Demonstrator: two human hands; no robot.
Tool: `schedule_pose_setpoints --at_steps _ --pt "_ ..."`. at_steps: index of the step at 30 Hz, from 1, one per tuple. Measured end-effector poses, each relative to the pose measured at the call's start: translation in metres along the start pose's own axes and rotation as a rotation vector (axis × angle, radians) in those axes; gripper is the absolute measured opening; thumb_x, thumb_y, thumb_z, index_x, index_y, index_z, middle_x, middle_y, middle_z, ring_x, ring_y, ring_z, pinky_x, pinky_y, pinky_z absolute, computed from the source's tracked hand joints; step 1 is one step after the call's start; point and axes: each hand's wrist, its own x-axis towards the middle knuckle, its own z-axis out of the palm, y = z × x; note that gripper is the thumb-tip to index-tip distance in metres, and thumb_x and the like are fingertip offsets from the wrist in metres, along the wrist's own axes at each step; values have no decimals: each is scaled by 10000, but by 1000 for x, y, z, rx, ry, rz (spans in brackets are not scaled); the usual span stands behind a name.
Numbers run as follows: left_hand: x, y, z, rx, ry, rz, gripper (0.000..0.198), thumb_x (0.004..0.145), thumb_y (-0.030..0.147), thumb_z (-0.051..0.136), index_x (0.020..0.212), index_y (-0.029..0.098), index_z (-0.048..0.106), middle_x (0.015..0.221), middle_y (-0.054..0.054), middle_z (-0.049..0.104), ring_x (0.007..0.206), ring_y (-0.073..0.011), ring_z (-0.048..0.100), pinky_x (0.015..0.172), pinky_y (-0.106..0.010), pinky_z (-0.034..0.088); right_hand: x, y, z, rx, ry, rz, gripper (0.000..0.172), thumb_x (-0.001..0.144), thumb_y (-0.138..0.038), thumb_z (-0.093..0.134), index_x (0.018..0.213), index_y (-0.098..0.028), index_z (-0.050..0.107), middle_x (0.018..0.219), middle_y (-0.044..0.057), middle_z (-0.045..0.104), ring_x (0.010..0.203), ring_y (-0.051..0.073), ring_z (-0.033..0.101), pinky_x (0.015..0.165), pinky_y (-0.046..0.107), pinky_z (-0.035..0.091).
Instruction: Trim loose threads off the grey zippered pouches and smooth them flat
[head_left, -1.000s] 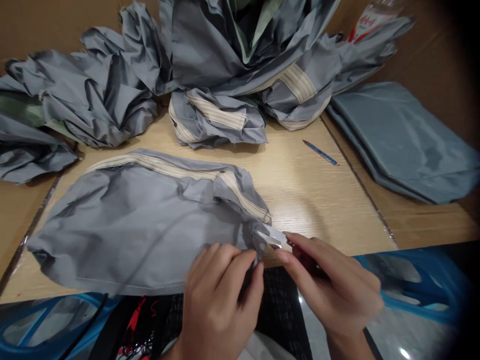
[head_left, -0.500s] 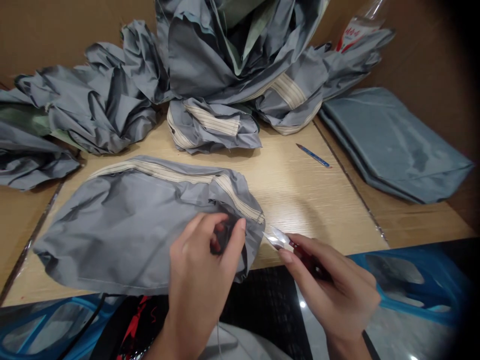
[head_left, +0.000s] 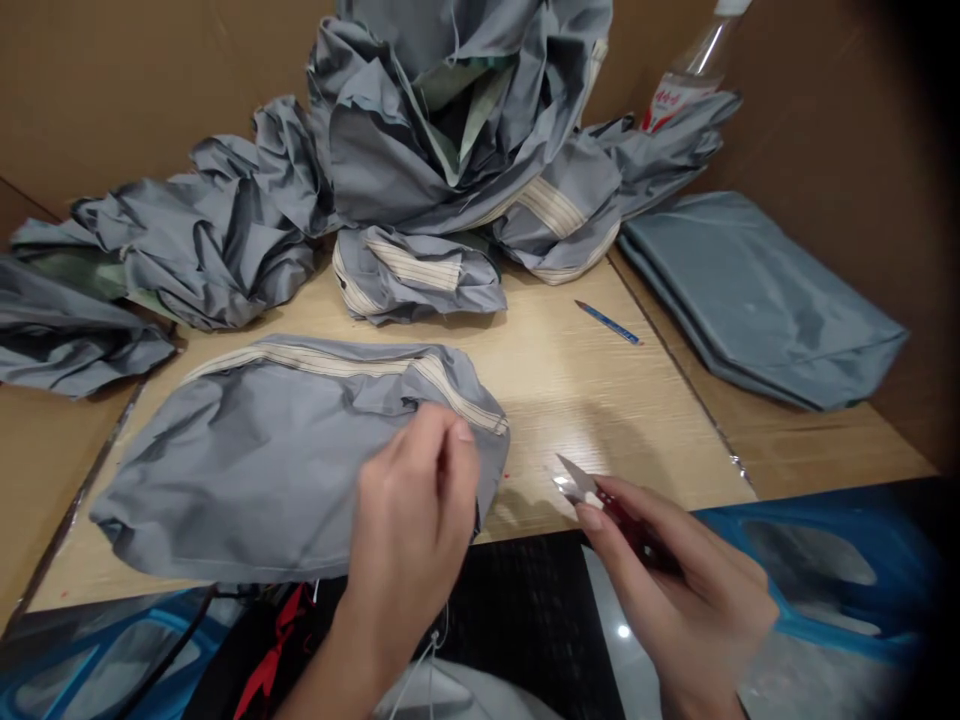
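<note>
At the far left, crumpled grey cloth (head_left: 187, 250) lies bunched and loose, pushed back off the working space. Nearer, one grey cloth piece (head_left: 247, 470) is spread flat on the tabletop (head_left: 600, 390). Its striped band (head_left: 337, 362) runs along the far edge, so the whole seam line is open to view.

The left hand (head_left: 416, 500) rests on the right end of this piece. Its fingers are curled in and the thumb closes against them, pinching a fold of the cloth just below the band's end. That grip seems meant to pin the end and lift it a little towards the blade side. Far behind it, a tall heap (head_left: 450, 130) of the same cloth rises against the brown wall.

Just right of the cloth's end, small snips (head_left: 576, 482) point their bright tip leftwards at it, near but apart from the fabric. The right hand (head_left: 675, 590) is closed round the red handle. The forefinger lies along the top, which looks like a hold for fine control.

Farther off, a blue pen (head_left: 607, 322) lies alone on bare wood. A clear bottle (head_left: 686, 85) stands at the back. At the right, a folded stack (head_left: 757, 300) of grey pieces lies flat and squared, apart from the crumpled ones, probably to keep the two lots from mixing.
</note>
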Motion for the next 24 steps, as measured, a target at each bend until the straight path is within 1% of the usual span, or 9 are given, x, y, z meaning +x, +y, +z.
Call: schedule_pose_setpoints --at_steps 4,5,6,8,10,12,14,20,24 --pt "7 21 24 -35 -117 154 262 967 188 449 708 179 490 616 33 485 563 -101 459 543 -258 337 -5 5 -13 -58 140 139 153 812 -204 744 964 -204 724 788 9 711 575 117 612 533 242 501" --pt "8 25 29 -29 -152 184 138 956 158 463 872 176 572 715 16 555 646 -122 517 599 -263 380 -6 7 -16 -67 172 174 153 808 -212 751 959 -202 731 791 11 714 583 116 614 541 242 495" --pt "9 27 34 -16 -182 212 186 940 124 478 1090 179 574 841 -4 604 743 -144 557 671 -279 418 -7 8 -18 -72 193 202 155 803 -219 758 955 -201 736 792 12 715 590 115 614 550 241 491" --pt "8 28 37 11 -204 239 464 912 106 523 1357 190 421 1037 -39 619 885 -178 581 789 -328 450 -7 11 -20 -74 217 237 161 797 -232 767 953 -202 740 789 9 714 600 110 615 563 234 485" --pt "4 25 33 20 -173 228 367 904 173 577 1262 183 498 1029 -41 622 906 -194 584 814 -357 455 -6 12 -18 -69 203 249 162 799 -244 767 954 -207 738 785 4 710 607 104 615 567 221 486" --pt "-2 16 23 34 -113 175 134 888 260 621 996 185 594 917 -23 622 856 -196 586 774 -358 456 -4 11 -14 -49 163 246 156 809 -251 757 958 -213 731 760 -7 695 592 91 604 550 200 480" --pt "-10 5 14 82 -52 100 138 857 311 659 844 192 591 828 -7 603 792 -191 580 717 -346 447 1 7 -9 -11 103 225 140 822 -252 742 956 -215 718 731 -17 672 571 77 586 533 181 475" --pt "-23 -19 9 110 28 -57 189 808 337 701 806 186 587 748 11 573 697 -145 545 652 -293 431 12 -7 7 111 -104 178 124 836 -229 696 949 -191 663 707 -23 623 506 54 518 435 150 420" --pt "-22 -22 13 71 45 -112 152 825 319 684 789 192 609 730 24 585 643 -110 524 614 -252 424 13 -15 14 169 -129 136 114 838 -198 673 947 -203 640 682 -45 599 491 46 500 428 138 410"
